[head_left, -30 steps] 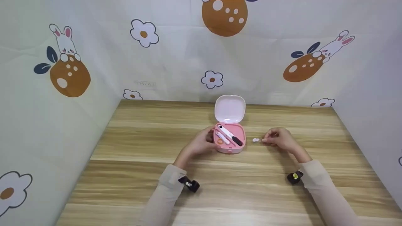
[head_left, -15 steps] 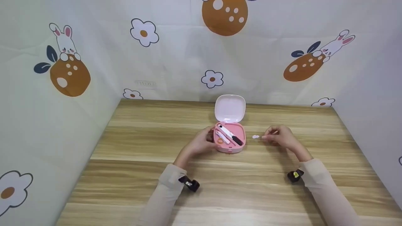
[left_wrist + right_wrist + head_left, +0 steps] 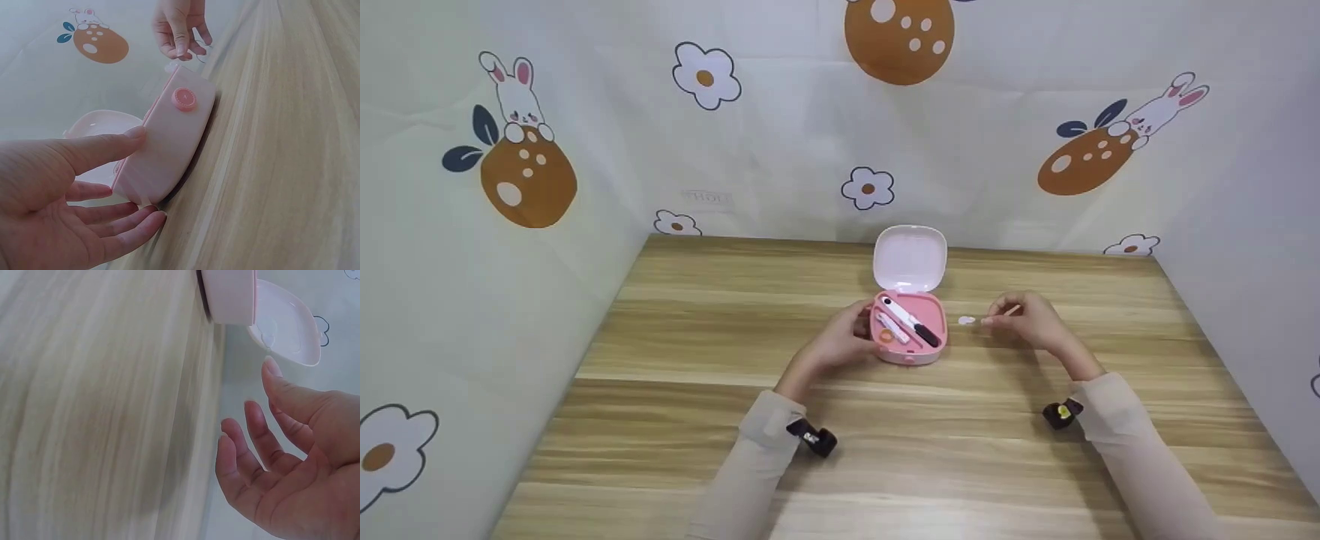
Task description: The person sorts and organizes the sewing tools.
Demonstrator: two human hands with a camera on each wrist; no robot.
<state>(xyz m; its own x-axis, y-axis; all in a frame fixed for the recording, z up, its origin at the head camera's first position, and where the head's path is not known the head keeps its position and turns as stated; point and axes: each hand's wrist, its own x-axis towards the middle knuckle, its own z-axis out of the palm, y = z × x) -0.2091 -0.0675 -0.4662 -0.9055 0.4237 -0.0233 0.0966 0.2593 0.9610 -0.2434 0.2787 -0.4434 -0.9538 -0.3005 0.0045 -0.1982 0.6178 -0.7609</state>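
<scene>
A pink box (image 3: 910, 359) stands on the table with its pale lid (image 3: 910, 259) raised at the back. My left hand (image 3: 836, 341) holds the box's left side; in the left wrist view, the thumb lies on its front near a round pink button (image 3: 184, 99). A slim white tool (image 3: 906, 318) with a black end lies diagonally in the box. Beside it are a short white stick-like item (image 3: 892, 328) and a small orange ring (image 3: 886, 337). To the right of the box, my right hand (image 3: 1027, 322) pinches a small white cloud-shaped piece (image 3: 966, 320) between thumb and index finger.
The wood-grained table (image 3: 697, 420) runs back to a pale cloth wall (image 3: 780, 142) printed with flowers, rabbits and orange fruit. Similar cloth panels stand at left and right. Black wrist cameras sit at the sleeve cuffs (image 3: 771, 420).
My right hand has moved slightly away from me and left, bringing the white piece a little closer to the box. The left hand and box have stayed in place.
</scene>
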